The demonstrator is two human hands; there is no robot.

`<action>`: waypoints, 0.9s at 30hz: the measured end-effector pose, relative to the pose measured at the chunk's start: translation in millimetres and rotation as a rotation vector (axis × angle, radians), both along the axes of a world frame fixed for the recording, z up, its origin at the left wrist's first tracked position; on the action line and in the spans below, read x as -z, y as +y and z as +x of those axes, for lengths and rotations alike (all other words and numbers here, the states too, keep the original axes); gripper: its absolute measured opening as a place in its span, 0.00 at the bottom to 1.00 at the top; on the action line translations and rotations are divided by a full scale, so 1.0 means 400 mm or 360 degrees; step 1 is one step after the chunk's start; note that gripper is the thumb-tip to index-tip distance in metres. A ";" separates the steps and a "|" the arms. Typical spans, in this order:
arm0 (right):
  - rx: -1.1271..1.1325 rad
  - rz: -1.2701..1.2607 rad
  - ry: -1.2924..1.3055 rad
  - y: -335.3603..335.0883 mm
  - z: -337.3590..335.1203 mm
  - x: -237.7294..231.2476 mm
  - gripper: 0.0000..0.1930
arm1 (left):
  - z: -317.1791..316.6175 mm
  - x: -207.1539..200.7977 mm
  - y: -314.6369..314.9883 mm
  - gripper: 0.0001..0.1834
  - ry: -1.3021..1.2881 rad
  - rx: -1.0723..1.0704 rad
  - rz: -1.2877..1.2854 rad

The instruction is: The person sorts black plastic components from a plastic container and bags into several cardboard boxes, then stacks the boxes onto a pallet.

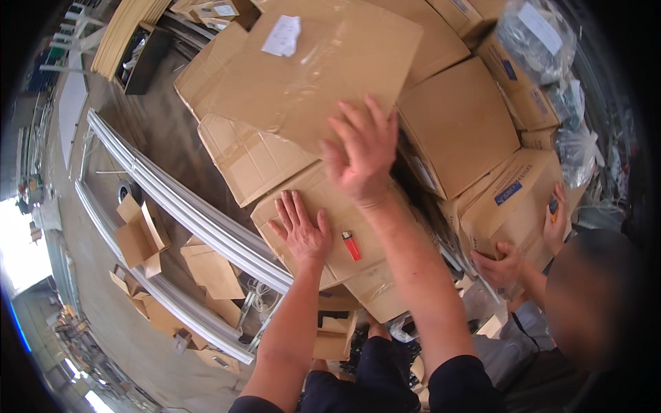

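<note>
My left hand [301, 227] lies flat on a brown cardboard piece [310, 196], its fingers stretched out. Beside it, to the right, a red lighter [351, 246] rests on the same cardboard. Farther out, my right hand [361, 148] is open with fingers spread over the near edge of a large cardboard panel [344, 62]; whether it presses on the panel or hovers cannot be seen. That panel overlaps other cardboard flaps and carries a torn white label [281, 36] and clear tape.
At the right, a co-worker's hands [499, 265] are on a cardboard box [516, 193], one with a small orange-and-black tool. Bagged parts [537, 34] sit on boxes at the far right. Long white metal profiles [193, 206] and open cartons [143, 234] occupy the left.
</note>
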State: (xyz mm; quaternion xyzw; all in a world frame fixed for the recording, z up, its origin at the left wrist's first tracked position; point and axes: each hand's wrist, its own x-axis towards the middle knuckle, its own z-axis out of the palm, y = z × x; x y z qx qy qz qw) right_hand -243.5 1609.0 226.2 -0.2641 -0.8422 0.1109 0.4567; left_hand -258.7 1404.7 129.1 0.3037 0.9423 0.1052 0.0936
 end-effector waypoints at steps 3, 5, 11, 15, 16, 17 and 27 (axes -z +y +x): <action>-0.0176 0.0204 -0.0076 0.120 0.052 0.006 0.14 | -0.008 -0.002 -0.010 0.42 -0.0024 -0.0009 0.0009; -0.0186 0.0329 -0.0096 0.262 0.124 -0.018 0.14 | -0.008 -0.011 -0.004 0.42 -0.0047 0.0005 0.0037; 0.1303 -0.0233 -0.0605 0.619 0.318 -0.242 0.18 | -0.015 -0.012 0.014 0.42 -0.0080 -0.0018 0.0077; 0.0168 -0.0042 -0.0109 0.249 0.148 -0.233 0.23 | -0.020 -0.006 -0.021 0.42 -0.0074 -0.0053 0.0019; 0.0139 0.0095 -0.0349 0.172 0.115 -0.209 0.30 | -0.016 -0.009 -0.012 0.42 -0.0084 -0.0040 0.0023; 0.0093 0.0235 -0.0565 0.095 0.081 -0.179 0.37 | -0.012 -0.013 -0.009 0.42 -0.0105 -0.0036 0.0024; 0.0181 0.0983 -0.1400 0.494 0.206 -0.110 0.32 | -0.007 0.006 -0.003 0.40 0.0044 -0.0025 0.0057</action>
